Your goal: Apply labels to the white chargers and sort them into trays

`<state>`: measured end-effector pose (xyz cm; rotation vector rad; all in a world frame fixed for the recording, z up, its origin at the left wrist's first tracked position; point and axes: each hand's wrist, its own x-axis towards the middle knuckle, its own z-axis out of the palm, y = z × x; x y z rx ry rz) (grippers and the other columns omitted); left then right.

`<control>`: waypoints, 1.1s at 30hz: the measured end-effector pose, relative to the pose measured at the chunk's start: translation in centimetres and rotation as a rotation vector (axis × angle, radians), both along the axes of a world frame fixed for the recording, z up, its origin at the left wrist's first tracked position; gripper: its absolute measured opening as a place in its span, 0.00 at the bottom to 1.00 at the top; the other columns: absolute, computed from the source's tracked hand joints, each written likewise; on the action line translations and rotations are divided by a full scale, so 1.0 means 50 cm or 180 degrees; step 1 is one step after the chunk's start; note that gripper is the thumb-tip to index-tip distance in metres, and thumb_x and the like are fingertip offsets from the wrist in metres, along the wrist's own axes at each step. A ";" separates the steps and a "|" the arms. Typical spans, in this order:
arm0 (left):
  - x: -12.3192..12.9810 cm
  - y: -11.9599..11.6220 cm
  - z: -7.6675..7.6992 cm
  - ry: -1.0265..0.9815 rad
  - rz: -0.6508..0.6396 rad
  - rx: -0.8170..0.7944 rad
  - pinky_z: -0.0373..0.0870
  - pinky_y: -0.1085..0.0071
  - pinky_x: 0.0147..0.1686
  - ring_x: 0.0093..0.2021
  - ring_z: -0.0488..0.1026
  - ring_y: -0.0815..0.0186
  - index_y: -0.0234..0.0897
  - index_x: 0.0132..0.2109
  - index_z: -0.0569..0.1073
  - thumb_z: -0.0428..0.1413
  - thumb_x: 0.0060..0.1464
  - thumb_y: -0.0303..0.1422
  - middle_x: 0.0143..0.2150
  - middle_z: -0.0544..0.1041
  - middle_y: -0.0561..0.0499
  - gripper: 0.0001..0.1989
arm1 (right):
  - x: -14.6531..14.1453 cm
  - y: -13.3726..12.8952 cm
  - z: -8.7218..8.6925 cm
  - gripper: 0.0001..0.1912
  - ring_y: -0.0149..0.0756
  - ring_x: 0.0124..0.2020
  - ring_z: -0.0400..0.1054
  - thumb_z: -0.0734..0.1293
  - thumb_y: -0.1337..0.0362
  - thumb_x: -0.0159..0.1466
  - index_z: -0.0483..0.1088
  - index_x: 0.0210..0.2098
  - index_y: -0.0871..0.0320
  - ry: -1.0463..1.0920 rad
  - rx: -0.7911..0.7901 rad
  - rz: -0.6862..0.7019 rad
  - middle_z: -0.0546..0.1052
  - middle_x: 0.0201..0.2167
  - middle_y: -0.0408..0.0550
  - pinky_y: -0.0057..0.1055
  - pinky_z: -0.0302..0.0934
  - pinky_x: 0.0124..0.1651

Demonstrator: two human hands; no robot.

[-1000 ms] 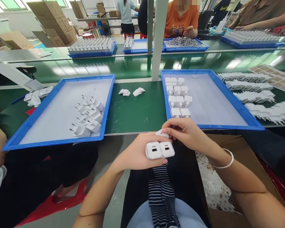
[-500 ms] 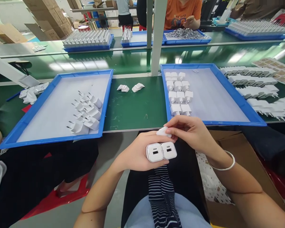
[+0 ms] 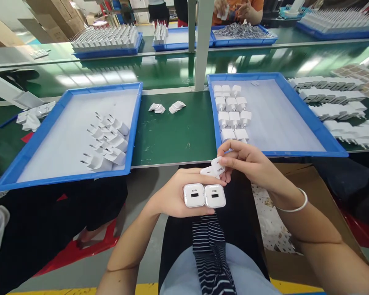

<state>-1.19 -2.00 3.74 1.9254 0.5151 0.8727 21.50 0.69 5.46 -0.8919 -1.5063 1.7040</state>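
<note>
Off the near edge of the bench (image 3: 172,139), my left grip (image 3: 176,191) clasps two chargers (image 3: 199,200), right grip (image 3: 247,162) pinching a white piece (image 3: 217,165).

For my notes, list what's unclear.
In the head view:
Backs of two square white plastic chargers: hidden by their fronts and the left hand.
Print on the thin white plastic piece in the right hand: too small.
Head of the orange-sleeved person: cut off by top edge.

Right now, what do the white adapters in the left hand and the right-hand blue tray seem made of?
White adapters: likely hard plastic, slightly glossy, from the smooth faces. Blue tray: probably plastic, satin, from its even colour; the white floor could be plastic or paper.
</note>
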 end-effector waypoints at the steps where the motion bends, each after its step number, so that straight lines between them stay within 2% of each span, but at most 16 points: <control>1: 0.000 -0.001 -0.002 0.0083 0.0127 0.0069 0.76 0.65 0.48 0.45 0.81 0.57 0.38 0.52 0.79 0.69 0.47 0.35 0.47 0.83 0.43 0.24 | 0.006 -0.001 0.003 0.10 0.29 0.22 0.71 0.70 0.58 0.68 0.68 0.38 0.57 -0.0103 0.0084 -0.0125 0.78 0.23 0.42 0.24 0.68 0.26; 4: 0.004 -0.003 -0.008 0.0330 0.0522 0.0329 0.75 0.67 0.46 0.43 0.80 0.61 0.38 0.53 0.78 0.67 0.50 0.34 0.45 0.83 0.45 0.22 | 0.017 -0.017 0.017 0.07 0.26 0.18 0.63 0.70 0.60 0.68 0.70 0.38 0.56 -0.0405 0.0535 -0.0700 0.70 0.17 0.37 0.22 0.58 0.21; 6: 0.009 -0.005 -0.012 0.0371 0.0803 0.0517 0.75 0.68 0.44 0.41 0.79 0.63 0.38 0.53 0.77 0.66 0.51 0.33 0.43 0.82 0.46 0.21 | 0.015 -0.035 0.023 0.05 0.25 0.17 0.59 0.70 0.61 0.68 0.71 0.39 0.56 -0.0458 0.0758 -0.0924 0.66 0.15 0.35 0.23 0.53 0.20; 8: 0.014 -0.007 -0.014 0.0319 0.1017 0.0662 0.74 0.70 0.43 0.39 0.78 0.64 0.37 0.53 0.77 0.66 0.51 0.31 0.44 0.82 0.46 0.21 | 0.005 -0.055 0.024 0.04 0.26 0.17 0.60 0.69 0.62 0.69 0.72 0.39 0.56 -0.0425 0.0819 -0.0909 0.67 0.16 0.36 0.25 0.53 0.20; 12: 0.022 -0.014 -0.013 0.0330 0.1168 0.0783 0.75 0.70 0.44 0.43 0.78 0.64 0.39 0.57 0.75 0.64 0.53 0.29 0.48 0.82 0.46 0.23 | -0.020 -0.078 0.014 0.05 0.26 0.19 0.63 0.69 0.63 0.69 0.71 0.37 0.56 -0.0299 0.0748 -0.0662 0.70 0.18 0.37 0.24 0.53 0.20; 16: 0.025 -0.020 -0.009 0.0278 0.1243 0.0901 0.75 0.70 0.45 0.45 0.78 0.64 0.39 0.58 0.74 0.63 0.53 0.26 0.51 0.81 0.46 0.24 | -0.026 -0.078 0.010 0.06 0.25 0.19 0.63 0.69 0.63 0.69 0.71 0.35 0.56 -0.0260 0.0676 -0.0615 0.70 0.19 0.37 0.24 0.53 0.20; 21: 0.025 -0.026 -0.004 0.0289 0.1286 0.0910 0.77 0.69 0.45 0.44 0.78 0.64 0.39 0.57 0.74 0.62 0.54 0.25 0.51 0.81 0.46 0.23 | -0.024 -0.079 0.007 0.08 0.26 0.19 0.65 0.71 0.62 0.67 0.71 0.32 0.56 -0.0334 0.0682 -0.0667 0.71 0.21 0.38 0.25 0.58 0.22; 26: 0.024 -0.030 -0.003 0.0351 0.1357 0.0974 0.76 0.70 0.49 0.49 0.78 0.64 0.37 0.58 0.74 0.63 0.53 0.24 0.53 0.81 0.45 0.24 | -0.029 -0.083 0.001 0.08 0.25 0.20 0.66 0.71 0.63 0.67 0.69 0.32 0.56 -0.0398 0.0789 -0.0761 0.74 0.25 0.40 0.25 0.60 0.23; 33: 0.024 -0.030 -0.007 0.0491 0.1395 0.0957 0.77 0.68 0.48 0.47 0.78 0.63 0.38 0.57 0.74 0.62 0.53 0.24 0.52 0.81 0.46 0.24 | -0.027 -0.079 0.005 0.08 0.27 0.20 0.64 0.71 0.63 0.67 0.69 0.34 0.55 -0.0660 0.1049 -0.0713 0.74 0.23 0.39 0.26 0.61 0.24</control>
